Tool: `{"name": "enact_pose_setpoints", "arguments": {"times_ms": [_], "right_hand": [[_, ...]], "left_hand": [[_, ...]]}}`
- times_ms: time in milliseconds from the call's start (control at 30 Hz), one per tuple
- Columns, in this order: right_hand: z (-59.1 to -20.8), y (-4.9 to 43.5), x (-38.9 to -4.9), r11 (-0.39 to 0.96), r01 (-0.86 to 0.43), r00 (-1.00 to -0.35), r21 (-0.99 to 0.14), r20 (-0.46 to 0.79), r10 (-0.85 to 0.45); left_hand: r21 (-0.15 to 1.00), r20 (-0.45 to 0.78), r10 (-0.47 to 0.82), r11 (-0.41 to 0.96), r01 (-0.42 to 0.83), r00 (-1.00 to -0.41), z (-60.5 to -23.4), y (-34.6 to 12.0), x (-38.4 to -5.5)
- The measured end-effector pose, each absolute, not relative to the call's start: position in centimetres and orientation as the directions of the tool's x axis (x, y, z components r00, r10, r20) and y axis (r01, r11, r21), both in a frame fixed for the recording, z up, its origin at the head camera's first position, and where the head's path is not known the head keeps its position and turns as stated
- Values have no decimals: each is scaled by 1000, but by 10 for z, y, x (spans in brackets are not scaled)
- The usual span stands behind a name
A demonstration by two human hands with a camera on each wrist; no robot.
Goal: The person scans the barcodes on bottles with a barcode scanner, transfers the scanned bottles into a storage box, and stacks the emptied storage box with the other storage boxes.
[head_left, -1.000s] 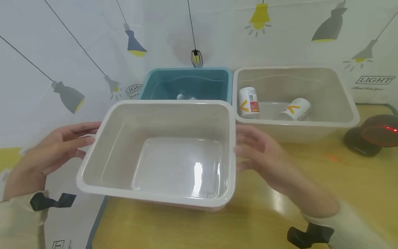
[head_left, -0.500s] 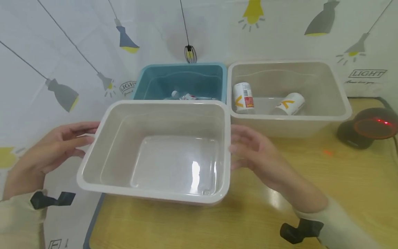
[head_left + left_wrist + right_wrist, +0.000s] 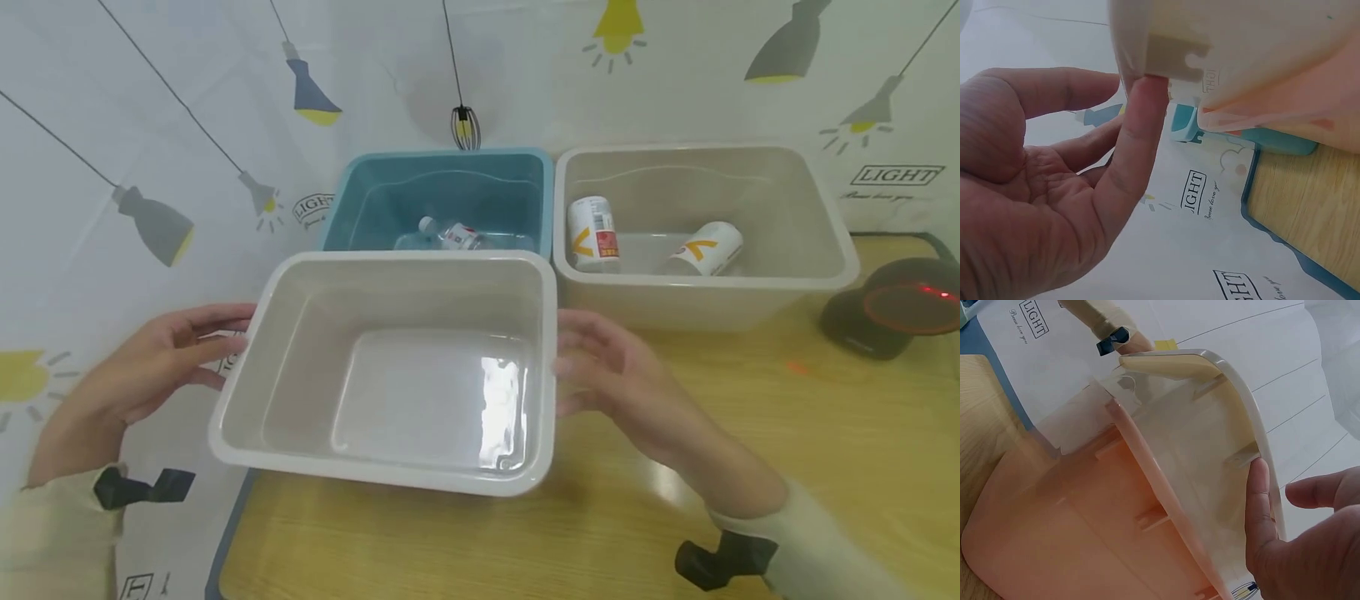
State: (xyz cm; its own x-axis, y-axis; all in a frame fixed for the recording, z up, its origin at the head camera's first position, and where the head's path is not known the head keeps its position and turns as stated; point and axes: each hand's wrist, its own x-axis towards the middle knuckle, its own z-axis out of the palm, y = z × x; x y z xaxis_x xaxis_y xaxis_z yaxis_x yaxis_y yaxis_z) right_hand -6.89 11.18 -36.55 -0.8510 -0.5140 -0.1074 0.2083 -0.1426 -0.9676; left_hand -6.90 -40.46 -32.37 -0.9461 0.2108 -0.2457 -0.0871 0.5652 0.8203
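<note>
Both hands hold a beige plastic bin [image 3: 420, 392] by opposite ends of its rim, over the table's front left. My left hand [image 3: 161, 362] grips the left end. In the left wrist view its fingers [image 3: 1132, 137] hook up under the rim, with the thumb at the outer edge. At the right end my right hand [image 3: 622, 367] grips likewise, a finger [image 3: 1260, 494] under the rim in the right wrist view. The beige bin's inside shows bare. Below its rim, a pink bin [image 3: 1091, 506] surrounds its lower part; the head view mostly hides this.
Behind stands a teal bin [image 3: 547, 200] with a clear bottle [image 3: 453, 236] inside. Right of it, another beige bin [image 3: 712, 283] contains two white-labelled containers, one upright [image 3: 594, 233] and one tipped [image 3: 708, 248]. A dark device with red light [image 3: 911, 296] stands at the table's [image 3: 712, 533] right.
The held beige bin has come down a little, looking smaller, and its left end has shifted right with my left hand. More of the bottle in the teal bin shows behind it.
</note>
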Motion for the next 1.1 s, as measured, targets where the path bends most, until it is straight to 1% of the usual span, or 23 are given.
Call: {"name": "enact_pose_setpoints", "arguments": {"times_ms": [300, 533, 667, 900, 1100], "right_hand": [[-370, 116, -66, -133, 233, -846, -963, -133, -516], [-376, 119, -65, -150, 230, -837, -961, -117, -535], [-382, 123, -65, -164, 233, -837, -959, -112, -535], [-393, 137, -68, -201, 225, -849, -954, -91, -520], [-395, 150, -70, -272, 193, -877, -943, -42, -478]], "left_hand": [[763, -275, 150, 635, -121, -950, -321, -396, -69], [733, -284, 114, 666, -139, -952, -319, -391, -67], [711, -270, 118, 693, -115, -956, -317, -386, -65], [633, -217, 131, 773, -37, -967, -309, -362, -60], [651, -163, 133, 759, -5, -978, -302, -335, -56]]}}
